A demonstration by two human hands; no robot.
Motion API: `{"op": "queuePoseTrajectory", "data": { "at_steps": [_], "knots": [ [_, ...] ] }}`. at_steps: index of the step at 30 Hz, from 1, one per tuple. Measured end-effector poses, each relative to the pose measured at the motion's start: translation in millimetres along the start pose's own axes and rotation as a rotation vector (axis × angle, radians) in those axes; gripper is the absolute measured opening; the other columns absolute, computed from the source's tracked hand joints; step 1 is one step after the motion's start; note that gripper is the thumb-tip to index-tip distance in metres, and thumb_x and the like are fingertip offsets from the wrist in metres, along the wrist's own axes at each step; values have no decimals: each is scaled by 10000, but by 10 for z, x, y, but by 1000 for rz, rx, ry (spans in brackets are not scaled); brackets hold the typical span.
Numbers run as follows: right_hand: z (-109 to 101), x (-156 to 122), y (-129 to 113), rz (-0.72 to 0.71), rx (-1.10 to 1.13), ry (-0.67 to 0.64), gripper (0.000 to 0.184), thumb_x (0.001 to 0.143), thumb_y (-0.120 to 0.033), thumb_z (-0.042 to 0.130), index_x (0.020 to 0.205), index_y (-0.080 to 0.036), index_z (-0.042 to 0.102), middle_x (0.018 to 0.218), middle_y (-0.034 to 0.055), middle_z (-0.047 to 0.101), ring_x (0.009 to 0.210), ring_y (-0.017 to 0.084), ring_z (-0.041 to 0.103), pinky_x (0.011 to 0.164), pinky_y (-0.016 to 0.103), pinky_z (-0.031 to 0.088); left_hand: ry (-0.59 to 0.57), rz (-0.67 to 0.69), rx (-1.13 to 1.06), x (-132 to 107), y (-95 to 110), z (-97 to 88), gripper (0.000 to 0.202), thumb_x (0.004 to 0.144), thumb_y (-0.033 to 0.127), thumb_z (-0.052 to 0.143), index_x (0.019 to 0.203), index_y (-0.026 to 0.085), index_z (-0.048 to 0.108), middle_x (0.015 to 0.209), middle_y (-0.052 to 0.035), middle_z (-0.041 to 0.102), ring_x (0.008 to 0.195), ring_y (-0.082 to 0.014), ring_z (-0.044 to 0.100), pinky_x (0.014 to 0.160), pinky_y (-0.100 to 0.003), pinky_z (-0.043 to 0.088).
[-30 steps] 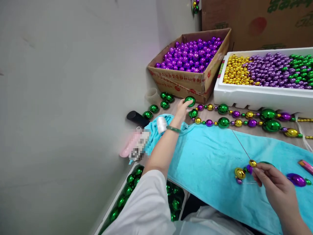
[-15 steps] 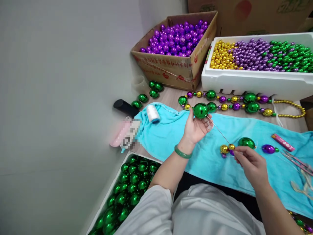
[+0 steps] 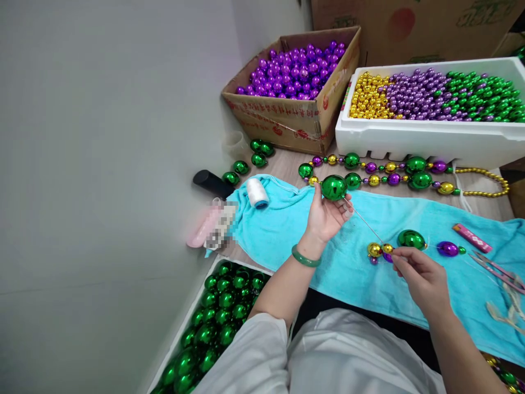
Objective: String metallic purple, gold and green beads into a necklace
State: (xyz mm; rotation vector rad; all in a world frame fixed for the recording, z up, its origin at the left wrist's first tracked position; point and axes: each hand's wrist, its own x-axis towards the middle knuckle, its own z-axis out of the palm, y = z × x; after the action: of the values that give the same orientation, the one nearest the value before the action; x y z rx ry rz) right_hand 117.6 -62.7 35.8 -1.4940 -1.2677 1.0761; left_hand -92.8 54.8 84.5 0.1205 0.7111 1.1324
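My left hand (image 3: pixel 326 220), with a green bangle (image 3: pixel 305 256) at the wrist, holds a large shiny green bead (image 3: pixel 333 187) between thumb and fingers. A long thin needle (image 3: pixel 364 220) slants from that bead down to my right hand (image 3: pixel 422 276). The thumb and forefinger there are pinched at the needle's lower end, against a small gold bead (image 3: pixel 388 248). Beside it hang another gold bead (image 3: pixel 374 250) and a purple bead (image 3: pixel 387 258). A big green bead (image 3: pixel 411 239) and a purple oval bead (image 3: pixel 448 249) lie on the turquoise towel (image 3: pixel 348 273), joined by clear thread.
Behind the towel lies a beaded necklace (image 3: pixel 420 181). Farther back stand a cardboard box (image 3: pixel 279 117) of purple beads and a white foam box (image 3: pixel 430 137) of small beads. A thread spool (image 3: pixel 257 192), pink scissors (image 3: pixel 494 268) and a bin of green beads (image 3: pixel 223 301) are nearby.
The view has shifted slightly. Both hands keep nearly the same pose, with the green bead and the needle between them.
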Motion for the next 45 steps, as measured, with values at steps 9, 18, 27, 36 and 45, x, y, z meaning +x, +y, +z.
{"op": "queuePoseTrajectory", "data": {
  "at_steps": [9, 18, 27, 36, 45],
  "knots": [
    [29, 39, 55, 6, 1, 6, 182, 837, -361, 662, 888, -189, 693, 659, 4, 610, 596, 132, 554, 569, 261, 448, -56, 346, 338, -18, -301, -90, 666, 658, 739, 652, 969, 151, 643, 876, -76, 712, 745, -199, 686, 604, -271, 507],
    [15, 50, 85, 9, -3, 1, 199, 842, -374, 654, 894, -184, 686, 655, 5, 599, 581, 130, 544, 546, 256, 436, -32, 311, 328, -62, -392, -107, 651, 675, 714, 661, 997, 149, 621, 884, -74, 708, 775, -215, 695, 618, -291, 520],
    [12, 63, 54, 100, 107, -26, 195, 806, -379, 682, 843, -188, 687, 599, -8, 580, 529, 115, 515, 484, 236, 398, -68, 180, 279, -59, -398, -138, 641, 727, 720, 604, 928, 112, 655, 792, -93, 708, 659, -177, 669, 589, -279, 522],
    [-10, 70, 62, 66, 64, 1, 169, 815, -355, 675, 845, -190, 693, 622, -5, 588, 571, 123, 537, 527, 245, 417, -102, 375, 296, -89, -394, -126, 451, 763, 519, 705, 1106, 236, 634, 1007, -29, 673, 849, -153, 657, 695, -266, 554],
    [-42, 108, 193, -6, 22, 52, 148, 812, -337, 688, 849, -195, 701, 642, -2, 605, 578, 121, 538, 536, 248, 425, -293, 470, 489, -113, -327, -161, 649, 636, 377, 842, 1216, 231, 589, 1130, -58, 621, 989, -187, 613, 855, -297, 519]
  ]
}}
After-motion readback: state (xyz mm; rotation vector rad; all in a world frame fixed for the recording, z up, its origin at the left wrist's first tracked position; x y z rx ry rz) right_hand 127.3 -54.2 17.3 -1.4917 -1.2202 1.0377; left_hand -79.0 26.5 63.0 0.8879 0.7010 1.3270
